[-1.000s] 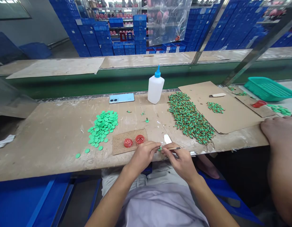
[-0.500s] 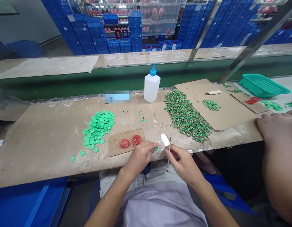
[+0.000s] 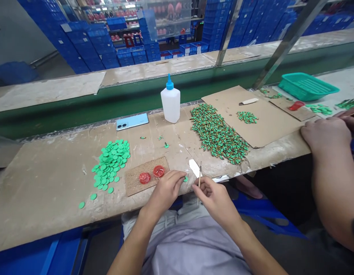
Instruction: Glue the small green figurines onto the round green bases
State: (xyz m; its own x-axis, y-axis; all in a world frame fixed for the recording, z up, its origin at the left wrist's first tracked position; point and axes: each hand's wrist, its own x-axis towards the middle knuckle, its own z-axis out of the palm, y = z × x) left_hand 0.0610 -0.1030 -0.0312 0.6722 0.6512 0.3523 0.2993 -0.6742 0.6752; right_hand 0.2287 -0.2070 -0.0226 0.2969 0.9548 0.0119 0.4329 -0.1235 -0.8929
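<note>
Near the table's front edge, my left hand (image 3: 168,186) pinches a small green disc (image 3: 186,178) at its fingertips. My right hand (image 3: 212,193) is closed around a thin brush (image 3: 200,173), tip pointing up; the brush is apart from the disc. Left of my left hand, two small red cups (image 3: 159,171) stand on a brown board (image 3: 131,186). Beyond that is a heap of flat green discs (image 3: 113,158). A white pointed strip (image 3: 194,167) lies just past my right hand. Farther back, a green disc with a small piece standing on it (image 3: 166,145) rests on the table.
A white glue bottle (image 3: 171,105) with blue nozzle stands at the back, beside a light blue phone (image 3: 132,122). A large heap of small green-and-gold pieces (image 3: 218,133) borders a cardboard sheet (image 3: 267,128). At right are a green basket (image 3: 307,87) and another person's arm (image 3: 327,152).
The view has shifted and tilted, so the table's things sit farther left in the picture. My hands keep nearly the same pose, still holding the disc and the brush.
</note>
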